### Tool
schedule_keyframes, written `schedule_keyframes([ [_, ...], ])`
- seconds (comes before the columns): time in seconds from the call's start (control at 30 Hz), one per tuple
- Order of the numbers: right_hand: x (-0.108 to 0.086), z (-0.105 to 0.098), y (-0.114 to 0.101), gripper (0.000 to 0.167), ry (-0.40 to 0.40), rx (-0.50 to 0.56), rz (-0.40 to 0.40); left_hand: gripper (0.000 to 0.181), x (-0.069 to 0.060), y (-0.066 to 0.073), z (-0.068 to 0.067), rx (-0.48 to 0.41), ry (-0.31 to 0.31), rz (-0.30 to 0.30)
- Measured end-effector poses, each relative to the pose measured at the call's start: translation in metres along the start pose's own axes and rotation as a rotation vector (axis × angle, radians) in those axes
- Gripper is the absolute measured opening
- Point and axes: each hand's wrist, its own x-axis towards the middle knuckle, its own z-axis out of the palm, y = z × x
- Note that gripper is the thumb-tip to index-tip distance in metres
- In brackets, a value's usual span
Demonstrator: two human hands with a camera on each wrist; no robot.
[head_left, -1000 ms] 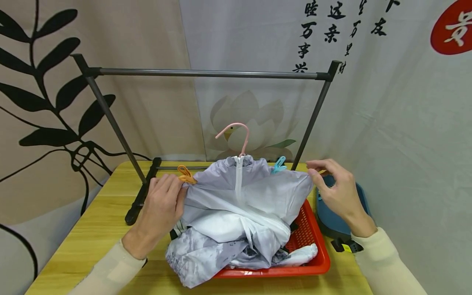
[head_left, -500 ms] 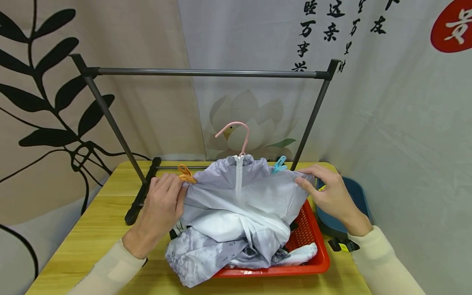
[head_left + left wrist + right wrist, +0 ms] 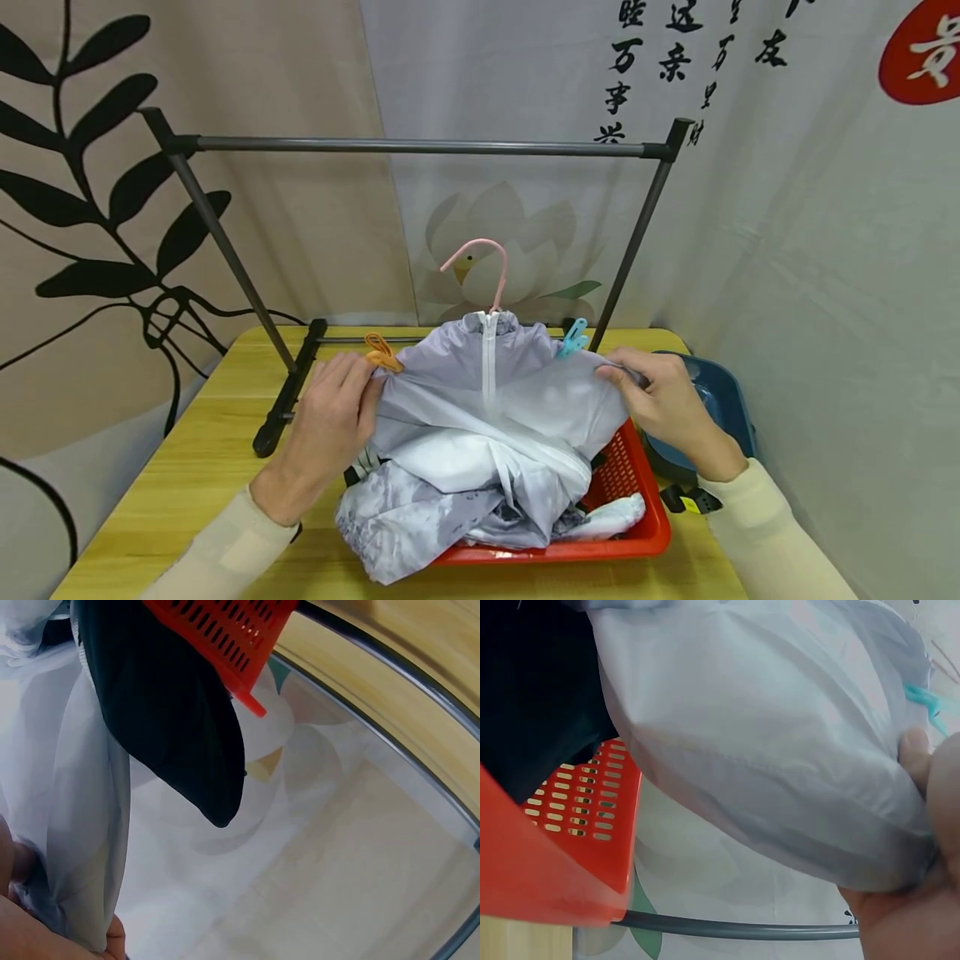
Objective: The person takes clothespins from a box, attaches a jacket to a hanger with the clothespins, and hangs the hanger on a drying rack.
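Note:
A pale lilac-grey zipped jacket (image 3: 450, 417) is on a pink hanger (image 3: 501, 258), its hook standing above the collar. An orange clip (image 3: 384, 353) sits at the left shoulder and a blue clip (image 3: 573, 338) at the right one. The left hand (image 3: 326, 429) grips the left shoulder edge beside the orange clip. At the other shoulder, the right hand (image 3: 670, 408) pinches the fabric between thumb and fingers. In the right wrist view, the right hand (image 3: 922, 900) holds the cloth (image 3: 765, 735) from below, with the thumb on top. Its sleeve and lower part lie bunched over a basket.
The red basket (image 3: 651, 533) with more clothes stands under the jacket. Behind is a grey metal rack with a horizontal bar (image 3: 420, 147) and a black foot (image 3: 272, 433). A blue bin (image 3: 723, 400) sits at the right, near a black strap (image 3: 690, 500).
The right hand has moved left from beyond the shoulder end and taken hold of the fabric there. The hanger hook and blue clip have risen slightly. The left hand keeps its grip.

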Motion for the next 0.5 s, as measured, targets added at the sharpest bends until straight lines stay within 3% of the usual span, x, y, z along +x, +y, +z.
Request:
schedule_keyframes([
  [0.3,-0.0014,0.0017,0.0020,0.027,0.094,-0.043,-0.013,0.016,0.0030,0.0018,-0.0021,-0.034,-0.009,-0.078],
  [0.5,-0.0025,0.0005,0.0037,0.022,0.138,-0.081,0.010,0.052,0.0025,0.0064,-0.0085,-0.061,-0.025,-0.096],
])
